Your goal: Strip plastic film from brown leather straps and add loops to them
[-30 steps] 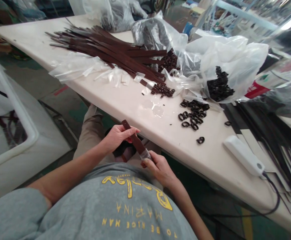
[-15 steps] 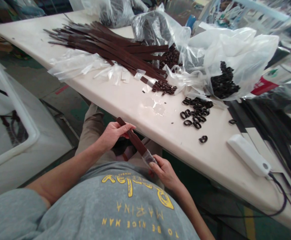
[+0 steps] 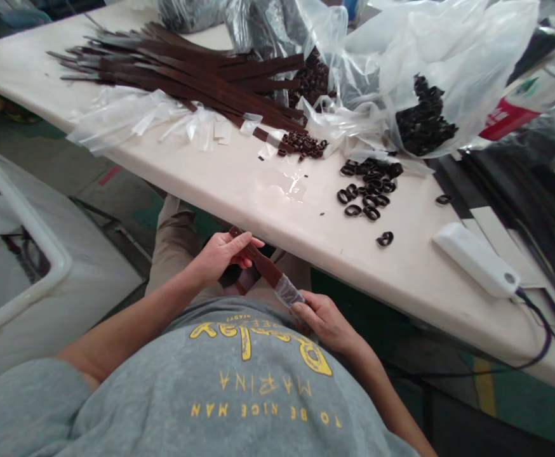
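Note:
Between my hands, over my lap at the table's near edge, runs a brown leather strap [image 3: 267, 269], possibly a belt. My left hand [image 3: 227, 255] pinches its upper end between thumb and fingers. Clear plastic film [image 3: 288, 292] covers the lower part, which my right hand [image 3: 324, 317] grips with the thumb on top; what lies under those fingers is hidden. On the table, a pile of similar brown straps [image 3: 177, 70] lies beyond my hands, with small brown loops [image 3: 301, 145] at its near end and black loops [image 3: 370, 184] further right.
The white table [image 3: 239, 184] slants across the view. Torn clear plastic sleeves [image 3: 120, 117] lie along its edge. A clear bag [image 3: 449, 63] holds black loops. At right are a white corded device [image 3: 475, 259] and black straps [image 3: 510, 184]. A white bin [image 3: 53, 273] stands at left.
The view has tilted, so the table items sit higher in the picture. Less of the strap's upper end sticks out past my left hand. Both hands still hold the strap.

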`<move>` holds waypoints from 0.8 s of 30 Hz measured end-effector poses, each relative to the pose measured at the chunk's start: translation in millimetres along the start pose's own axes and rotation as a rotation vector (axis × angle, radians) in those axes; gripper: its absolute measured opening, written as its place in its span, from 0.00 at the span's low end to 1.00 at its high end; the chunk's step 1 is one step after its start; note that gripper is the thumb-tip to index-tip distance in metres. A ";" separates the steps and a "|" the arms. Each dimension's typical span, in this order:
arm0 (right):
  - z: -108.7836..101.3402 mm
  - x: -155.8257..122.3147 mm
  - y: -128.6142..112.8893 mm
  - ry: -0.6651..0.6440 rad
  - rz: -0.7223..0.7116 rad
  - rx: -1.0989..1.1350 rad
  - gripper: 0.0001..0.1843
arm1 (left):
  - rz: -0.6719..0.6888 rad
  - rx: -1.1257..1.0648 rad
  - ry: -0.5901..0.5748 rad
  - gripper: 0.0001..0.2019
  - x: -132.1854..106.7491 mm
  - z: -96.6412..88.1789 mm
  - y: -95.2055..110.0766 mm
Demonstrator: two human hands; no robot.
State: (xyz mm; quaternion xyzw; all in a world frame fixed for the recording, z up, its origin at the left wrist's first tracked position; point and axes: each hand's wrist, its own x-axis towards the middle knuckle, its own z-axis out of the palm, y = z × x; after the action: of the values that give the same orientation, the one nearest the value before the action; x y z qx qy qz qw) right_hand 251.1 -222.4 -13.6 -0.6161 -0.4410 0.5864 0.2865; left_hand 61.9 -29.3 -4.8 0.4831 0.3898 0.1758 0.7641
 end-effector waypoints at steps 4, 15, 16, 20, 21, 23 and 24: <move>2.2 6.8 -3.6 0.037 -0.070 0.017 0.19 | -0.017 0.037 -0.057 0.22 -3.9 6.2 -4.5; 4.1 5.3 4.7 0.112 -0.057 0.088 0.13 | -0.103 0.158 -0.116 0.14 -11.7 28.6 -23.2; 2.2 1.5 8.1 0.109 -0.036 0.097 0.13 | -0.106 0.152 -0.096 0.14 -11.1 27.8 -22.9; -3.6 -8.2 12.1 0.119 -0.041 0.030 0.14 | -0.103 0.132 -0.082 0.12 -10.1 32.6 -23.3; -3.2 -7.5 9.3 0.134 -0.064 0.009 0.14 | -0.095 0.130 -0.100 0.12 -10.4 36.5 -24.0; -0.2 -2.2 0.8 0.187 -0.105 -0.003 0.14 | -0.081 0.138 -0.151 0.10 -11.6 44.7 -24.9; 1.8 1.5 -3.6 0.221 -0.114 0.006 0.14 | -0.081 0.147 -0.178 0.09 -12.3 47.7 -24.7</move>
State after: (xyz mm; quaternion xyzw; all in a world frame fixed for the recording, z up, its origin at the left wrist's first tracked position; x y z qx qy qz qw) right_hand 248.5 -219.8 -11.5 -0.6499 -0.4393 0.4989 0.3683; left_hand 88.0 -77.6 -10.3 0.5353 0.3514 0.0721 0.7647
